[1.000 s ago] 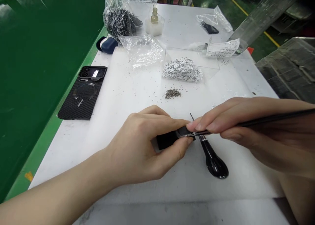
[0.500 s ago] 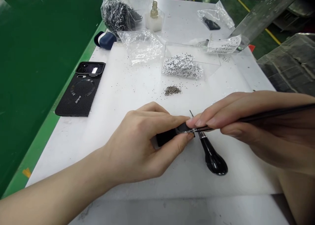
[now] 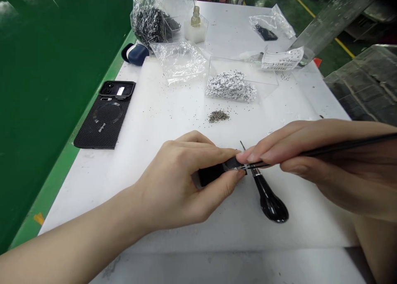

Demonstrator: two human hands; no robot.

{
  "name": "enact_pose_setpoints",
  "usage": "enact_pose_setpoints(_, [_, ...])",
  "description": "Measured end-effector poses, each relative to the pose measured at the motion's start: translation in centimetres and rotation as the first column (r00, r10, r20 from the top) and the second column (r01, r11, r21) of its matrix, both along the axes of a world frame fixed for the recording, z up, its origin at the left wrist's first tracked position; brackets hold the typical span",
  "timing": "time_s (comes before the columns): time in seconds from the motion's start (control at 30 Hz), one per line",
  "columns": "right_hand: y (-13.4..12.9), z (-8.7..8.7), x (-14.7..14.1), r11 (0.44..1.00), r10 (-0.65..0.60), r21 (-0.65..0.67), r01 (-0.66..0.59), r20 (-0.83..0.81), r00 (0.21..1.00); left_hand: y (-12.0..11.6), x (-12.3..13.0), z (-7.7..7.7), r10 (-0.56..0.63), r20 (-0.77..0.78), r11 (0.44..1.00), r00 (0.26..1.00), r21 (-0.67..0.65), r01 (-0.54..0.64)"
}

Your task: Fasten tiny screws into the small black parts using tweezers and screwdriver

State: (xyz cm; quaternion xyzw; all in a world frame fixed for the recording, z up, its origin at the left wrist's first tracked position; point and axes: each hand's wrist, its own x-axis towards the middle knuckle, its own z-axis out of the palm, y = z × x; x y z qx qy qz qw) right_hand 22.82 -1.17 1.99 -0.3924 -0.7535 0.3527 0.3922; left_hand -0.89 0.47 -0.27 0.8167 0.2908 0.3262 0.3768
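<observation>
My left hand [image 3: 186,180] is closed on a small black block-like part [image 3: 212,174], thumb and forefinger along its two sides. Much of that part is hidden under the fingers. In my right hand [image 3: 316,160] is a pair of black tweezers [image 3: 313,151], whose tips meet the right end of the black part. Something small and pale shows at the tips, too small to name. A screwdriver [image 3: 271,201] with a glossy black bulbous handle lies just below, its thin shaft pointing up behind my right fingertips.
Beyond my hands lie a pile of tiny metal pieces [image 3: 218,116] and a clear tray [image 3: 211,97] of small white-grey parts. A phone [image 3: 104,118] rests at the left edge. Plastic bags [image 3: 180,62], a blue case [image 3: 138,54] and a small bottle [image 3: 195,17] stand farther back.
The whole view has shifted slightly, so everything sits a little lower and to the right. Both hands keep the same grip, with the tweezers' tips still at the black part.
</observation>
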Motion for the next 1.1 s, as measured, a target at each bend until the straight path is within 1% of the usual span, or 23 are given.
enact_pose_setpoints(0.17, [0.09, -0.16, 0.18, 0.999, -0.009, 0.035, 0.008, 0.017, 1.0, -0.03, 0.01, 0.02, 0.014, 0.006, 1.0, 1.0, 0.004, -0.014])
enact_pose_setpoints(0.33, [0.14, -0.12, -0.03, 1.0, -0.024, 0.012, 0.024, 0.002, 1.0, 0.01, -0.01, 0.07, 0.007, -0.017, 1.0, 1.0, -0.004, -0.007])
enact_pose_setpoints(0.6, [0.03, -0.28, 0.15, 0.999, -0.032, 0.032, 0.033, -0.01, 0.999, 0.09, -0.04, -0.09, 0.012, -0.001, 1.0, 1.0, 0.0, -0.012])
enact_pose_setpoints(0.77, [0.08, -0.22, -0.06, 0.999, -0.02, 0.032, 0.02, -0.001, 1.0, 0.1, -0.05, 0.15, 0.011, -0.016, 0.999, 1.0, -0.03, -0.012])
enact_pose_setpoints(1.1, [0.09, -0.2, 0.04, 0.999, -0.018, 0.036, 0.017, 0.016, 1.0, 0.12, 0.06, 0.15, 0.003, -0.015, 1.0, 1.0, -0.001, -0.003])
